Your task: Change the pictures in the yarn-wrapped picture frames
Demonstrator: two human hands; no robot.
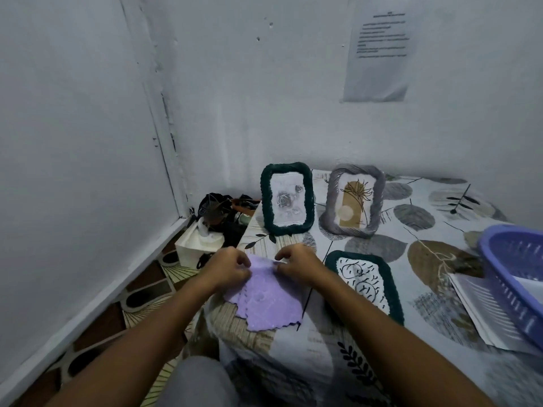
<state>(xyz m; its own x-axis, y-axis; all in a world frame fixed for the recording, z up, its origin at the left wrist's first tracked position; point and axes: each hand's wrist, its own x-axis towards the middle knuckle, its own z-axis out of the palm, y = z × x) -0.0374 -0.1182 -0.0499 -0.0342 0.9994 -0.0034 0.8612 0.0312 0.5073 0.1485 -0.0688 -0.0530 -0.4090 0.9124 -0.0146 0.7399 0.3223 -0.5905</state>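
A lilac yarn-wrapped frame (266,301) lies face down on the bed's near left corner. My left hand (229,267) and my right hand (296,264) both pinch at its far edge, fingers curled. A dark green frame (286,198) with a grey rose picture stands upright behind them. Beside it, to the right, stands a grey frame (354,199) with a tan plant picture. Another dark green frame (365,284) lies flat right of my right hand, showing a black-and-white line drawing.
The patterned bedsheet (411,257) covers the surface. A purple plastic basket (517,274) sits at the right edge over sheets of paper (476,306). On the floor left of the bed are a white tissue box (198,245) and dark clutter (217,210). Walls close in left and behind.
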